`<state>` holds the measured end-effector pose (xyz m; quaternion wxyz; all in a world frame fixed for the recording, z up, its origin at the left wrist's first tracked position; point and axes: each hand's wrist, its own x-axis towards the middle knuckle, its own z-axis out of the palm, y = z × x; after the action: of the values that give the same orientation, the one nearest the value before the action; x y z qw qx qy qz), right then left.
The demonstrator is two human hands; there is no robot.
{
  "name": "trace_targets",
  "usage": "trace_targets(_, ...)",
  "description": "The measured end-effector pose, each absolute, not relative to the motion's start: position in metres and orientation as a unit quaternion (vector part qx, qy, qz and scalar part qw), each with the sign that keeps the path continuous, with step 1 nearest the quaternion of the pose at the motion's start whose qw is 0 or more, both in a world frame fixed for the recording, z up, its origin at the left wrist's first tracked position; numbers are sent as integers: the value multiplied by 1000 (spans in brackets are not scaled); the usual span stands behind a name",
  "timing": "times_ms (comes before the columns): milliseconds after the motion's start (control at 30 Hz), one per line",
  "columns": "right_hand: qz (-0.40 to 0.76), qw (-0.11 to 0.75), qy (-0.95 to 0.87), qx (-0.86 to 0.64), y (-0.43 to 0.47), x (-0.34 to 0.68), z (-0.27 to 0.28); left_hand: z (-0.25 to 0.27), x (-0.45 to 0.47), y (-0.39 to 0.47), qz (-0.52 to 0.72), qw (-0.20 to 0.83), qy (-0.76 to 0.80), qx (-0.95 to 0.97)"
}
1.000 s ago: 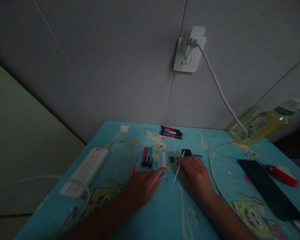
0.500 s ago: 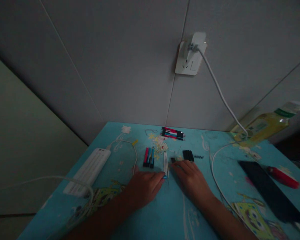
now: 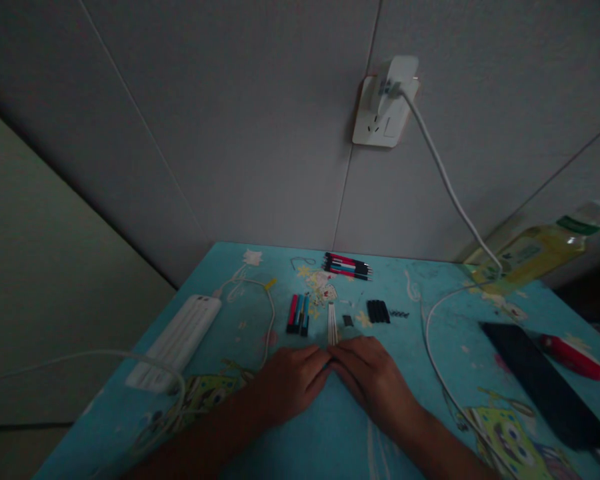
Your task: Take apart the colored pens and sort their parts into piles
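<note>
My left hand (image 3: pixel 297 377) is closed, fingertips pinched on a small blue pen part that now hardly shows. Against it rests my right hand (image 3: pixel 375 373), also closed, its thumb and fingers meeting the left fingertips; whatever it pinches is hidden. Just beyond the fingertips lie several thin white pen refills (image 3: pixel 333 323), side by side. Left of them are red and blue pen barrels (image 3: pixel 299 315) with black ends. To the right sit small black pieces (image 3: pixel 348 321), a row of black pen parts (image 3: pixel 378 311) and small springs (image 3: pixel 399 314).
Several pens (image 3: pixel 347 267) lie near the wall. A white power strip (image 3: pixel 175 343) with cables is at left. On the right are a white cable (image 3: pixel 430 333), a tilted bottle of yellow liquid (image 3: pixel 535 257), a dark flat object (image 3: pixel 545 383) and a red object (image 3: pixel 573 357).
My right hand has left the small black pieces and moved left and nearer, so its fingertips now meet my left hand's. The left hand stays nearly in place; the blue part is now mostly covered.
</note>
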<state>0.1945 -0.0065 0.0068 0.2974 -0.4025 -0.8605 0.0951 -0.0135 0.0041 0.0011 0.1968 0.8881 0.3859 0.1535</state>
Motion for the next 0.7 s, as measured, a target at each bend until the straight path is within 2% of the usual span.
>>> trace_targets(267, 108, 300, -858, -404, -7, 198, 6, 5, -10, 9, 287, 388, 475, 736)
trace_targets(433, 127, 307, -853, -403, -8, 196, 4, 17, -10, 11, 338, 505, 477, 635)
trace_targets(700, 271, 339, -793, -427, -6, 194, 1, 9, -13, 9, 402, 474, 477, 622)
